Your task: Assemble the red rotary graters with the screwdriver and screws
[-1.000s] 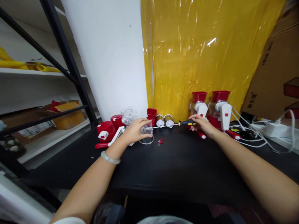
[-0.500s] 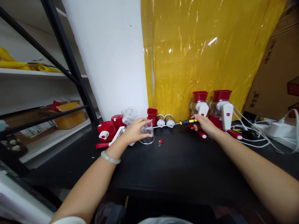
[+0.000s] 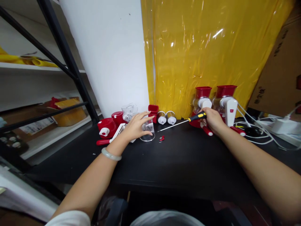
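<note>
My right hand (image 3: 212, 120) is closed around the black-and-yellow handle of a screwdriver (image 3: 175, 125). Its metal shaft points left and slightly down, the tip just above the table and apart from the clear part. Fingers spread, my left hand (image 3: 138, 126) hovers at a clear plastic housing (image 3: 149, 134) that stands on the table; whether a fingertip touches it I cannot tell. To the right of this housing lie a small red piece (image 3: 162, 137) and tiny metal bits, perhaps screws. Behind are a red hopper (image 3: 153, 110) and two metal grater drums (image 3: 171, 118).
Red bases (image 3: 107, 127) and a white crank with a red handle (image 3: 102, 142) lie left on the black table (image 3: 164, 166). Two assembled red-and-white rotary graters (image 3: 229, 108) stand right, near white cables (image 3: 261, 135). A shelf rack (image 3: 68, 53) borders the left side.
The screwdriver has drawn back to the right, its tip leaving the clear housing and dropping lower. My left hand's fingers have spread away from the housing.
</note>
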{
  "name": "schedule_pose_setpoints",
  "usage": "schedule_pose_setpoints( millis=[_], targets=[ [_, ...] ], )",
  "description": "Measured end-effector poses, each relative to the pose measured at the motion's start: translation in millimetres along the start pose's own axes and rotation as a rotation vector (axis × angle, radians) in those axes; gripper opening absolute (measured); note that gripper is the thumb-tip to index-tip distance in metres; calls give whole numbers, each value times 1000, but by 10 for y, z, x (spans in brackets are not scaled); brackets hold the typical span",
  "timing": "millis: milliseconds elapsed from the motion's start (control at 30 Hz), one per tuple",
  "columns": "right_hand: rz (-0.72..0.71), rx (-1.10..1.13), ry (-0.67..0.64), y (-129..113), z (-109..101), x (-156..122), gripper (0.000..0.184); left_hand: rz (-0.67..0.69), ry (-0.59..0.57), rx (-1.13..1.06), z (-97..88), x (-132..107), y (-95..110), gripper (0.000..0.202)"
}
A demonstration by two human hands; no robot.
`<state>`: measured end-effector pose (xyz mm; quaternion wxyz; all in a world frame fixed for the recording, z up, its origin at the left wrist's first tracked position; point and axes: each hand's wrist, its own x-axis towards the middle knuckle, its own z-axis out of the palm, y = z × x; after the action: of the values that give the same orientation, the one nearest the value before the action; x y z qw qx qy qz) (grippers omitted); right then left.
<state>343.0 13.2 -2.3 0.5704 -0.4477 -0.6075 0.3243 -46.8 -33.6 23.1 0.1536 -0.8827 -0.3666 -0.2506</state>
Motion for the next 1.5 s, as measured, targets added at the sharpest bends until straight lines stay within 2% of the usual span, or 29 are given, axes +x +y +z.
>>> schedule_pose_setpoints(
  millis=[100, 467, 600, 733, 933, 1100, 1233, 1500],
  targets=[
    [47, -36, 95, -84, 48, -55, 17, 9, 7, 16, -11, 4, 9, 79],
    [42, -137, 44, -156, 103, -113, 19, 5, 56, 17, -75, 21, 95, 76],
    [48, -170, 34, -155, 111, -117, 19, 41, 128, 24, -93, 34, 160, 60],
    [56, -187, 33, -119, 105, -103, 20, 143, 209, -38, -116, 47, 318, 36],
    [35, -176, 33, -77, 94, -75, 19, 270, 222, -147, -44, 70, 539, 26],
    [64, -103, 60, -136, 116, -97, 19, 225, 198, -197, 4, 59, 574, 21],
    [77, 50, 115, -158, 103, -95, 18, 123, 220, -234, -1, 47, 569, 26],
    [-35, 294, 215, -165, 60, -29, 19, 49, 228, -243, 17, 55, 567, 35]
  ],
)
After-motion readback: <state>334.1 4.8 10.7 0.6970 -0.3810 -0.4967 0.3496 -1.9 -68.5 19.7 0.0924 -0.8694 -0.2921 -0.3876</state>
